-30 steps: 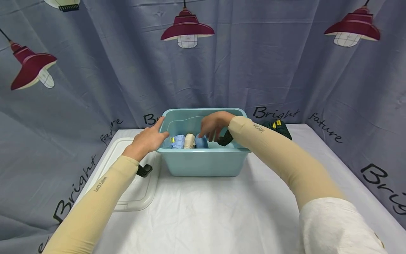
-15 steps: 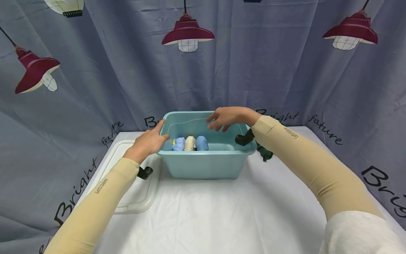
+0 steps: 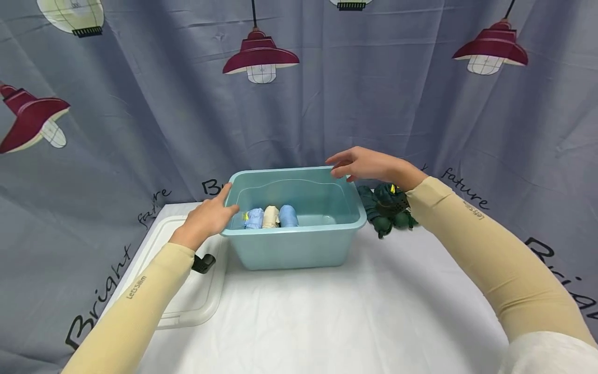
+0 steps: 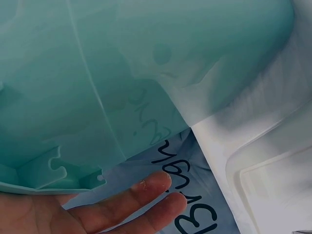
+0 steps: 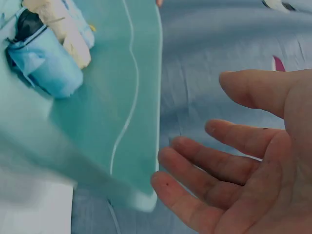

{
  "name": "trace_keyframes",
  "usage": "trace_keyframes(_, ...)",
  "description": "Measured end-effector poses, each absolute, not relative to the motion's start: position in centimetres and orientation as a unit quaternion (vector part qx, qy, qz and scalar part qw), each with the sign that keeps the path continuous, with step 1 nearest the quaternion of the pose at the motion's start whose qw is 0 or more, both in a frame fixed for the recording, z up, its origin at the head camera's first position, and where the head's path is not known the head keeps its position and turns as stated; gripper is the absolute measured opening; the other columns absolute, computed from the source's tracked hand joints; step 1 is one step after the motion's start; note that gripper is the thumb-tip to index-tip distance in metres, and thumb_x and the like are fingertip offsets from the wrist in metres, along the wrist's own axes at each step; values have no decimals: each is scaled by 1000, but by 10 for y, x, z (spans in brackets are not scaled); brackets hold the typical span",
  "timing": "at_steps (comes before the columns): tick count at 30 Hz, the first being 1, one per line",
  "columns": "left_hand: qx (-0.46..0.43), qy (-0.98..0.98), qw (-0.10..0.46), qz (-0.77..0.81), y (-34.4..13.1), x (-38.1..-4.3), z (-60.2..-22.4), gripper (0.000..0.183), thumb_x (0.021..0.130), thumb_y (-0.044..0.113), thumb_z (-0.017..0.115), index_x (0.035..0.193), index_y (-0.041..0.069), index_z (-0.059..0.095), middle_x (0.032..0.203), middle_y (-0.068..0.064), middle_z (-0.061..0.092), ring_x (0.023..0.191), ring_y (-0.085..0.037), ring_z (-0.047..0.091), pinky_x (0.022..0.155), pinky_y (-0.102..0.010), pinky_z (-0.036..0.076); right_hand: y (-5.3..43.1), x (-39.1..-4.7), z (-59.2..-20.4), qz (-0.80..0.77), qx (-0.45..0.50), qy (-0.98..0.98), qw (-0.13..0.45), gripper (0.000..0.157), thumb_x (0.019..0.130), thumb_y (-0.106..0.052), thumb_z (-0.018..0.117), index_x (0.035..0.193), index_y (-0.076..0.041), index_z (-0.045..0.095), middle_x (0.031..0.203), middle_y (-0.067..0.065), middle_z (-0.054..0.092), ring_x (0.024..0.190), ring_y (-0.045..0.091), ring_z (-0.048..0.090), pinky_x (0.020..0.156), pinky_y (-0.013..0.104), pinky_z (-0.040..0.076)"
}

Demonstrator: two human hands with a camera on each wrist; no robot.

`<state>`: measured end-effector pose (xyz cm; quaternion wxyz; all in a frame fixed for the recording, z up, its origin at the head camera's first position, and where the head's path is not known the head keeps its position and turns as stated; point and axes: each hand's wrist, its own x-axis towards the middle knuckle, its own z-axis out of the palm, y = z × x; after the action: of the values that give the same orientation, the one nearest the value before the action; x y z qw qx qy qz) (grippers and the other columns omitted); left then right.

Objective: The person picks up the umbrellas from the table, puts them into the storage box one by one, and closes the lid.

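Observation:
A light teal plastic bin [image 3: 289, 252] stands on the table. At its left rim rests my left hand [image 3: 204, 221], thumb toward the inside; in the left wrist view two fingers [image 4: 146, 190] reach out straight beyond the outer wall. My right hand [image 3: 369, 165] hovers by the back right corner, fingers spread and loosely bent, holding nothing. Inside the bin, three rolled bundles lie side by side at the left: a pale blue one [image 3: 254, 218] with a yellow tag, a cream one [image 3: 270, 217] and a blue one [image 3: 288, 216].
Right of the bin, below my right forearm, lie several dark green bundles [image 3: 388, 208], one with a yellow mark. A whitish lid [image 3: 187, 306] lies flat on the left of the white-covered table [image 3: 317, 322]. A grey-blue printed curtain [image 3: 303, 124] hangs behind.
My right hand has risen out of the bin and moved right, to its back right corner, with nothing in it. My left hand stays at the left rim. The bin has turned slightly.

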<state>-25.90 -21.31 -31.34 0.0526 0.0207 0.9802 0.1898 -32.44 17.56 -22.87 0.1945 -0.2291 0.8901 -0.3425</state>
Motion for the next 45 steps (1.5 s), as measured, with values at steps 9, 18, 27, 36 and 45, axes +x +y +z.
trace_keyframes(9, 22, 981, 49, 189, -213, -259, -316, 78, 99, 47, 37, 164, 28, -2, 150, -25, 46, 123, -42, 57, 88, -60, 45, 220, -328, -233, -365, -179, 903, 142, 54, 102, -35, 59, 152, -20, 45, 151, 11, 50, 129, 31, 54, 104, 50, 46)
trace_keyframes(18, 20, 980, 52, 189, -213, -260, -315, 78, 99, 46, 37, 164, 28, -2, 151, -27, 45, 123, -43, 56, 88, -59, 46, 260, -346, -258, -372, -138, 909, 126, 61, 104, -35, 54, 157, -12, 35, 155, 22, 42, 135, 39, 47, 107, 56, 43)
trace_keyframes(27, 16, 981, 48, 187, -213, -261, -314, 78, 98, 47, 37, 164, 29, -2, 149, -26, 47, 122, -42, 56, 88, -59, 45, 294, -363, -284, -394, -88, 907, 123, 65, 106, -34, 51, 160, -8, 26, 154, 26, 38, 137, 41, 42, 110, 59, 38)
trace_keyframes(36, 14, 981, 48, 187, -212, -260, -315, 78, 98, 46, 37, 164, 29, -1, 148, -25, 48, 120, -40, 58, 87, -58, 45, 319, -378, -311, -404, -56, 904, 127, 75, 103, -37, 56, 160, -4, 20, 159, 32, 26, 142, 49, 32, 113, 63, 31)
trace_keyframes(45, 10, 981, 50, 189, -213, -262, -315, 78, 98, 46, 37, 164, 31, -2, 147, -24, 50, 116, -38, 59, 86, -57, 46, 331, -389, -324, -394, -40, 910, 125, 76, 103, -39, 54, 161, -3, 19, 159, 33, 24, 142, 50, 30, 112, 64, 31)
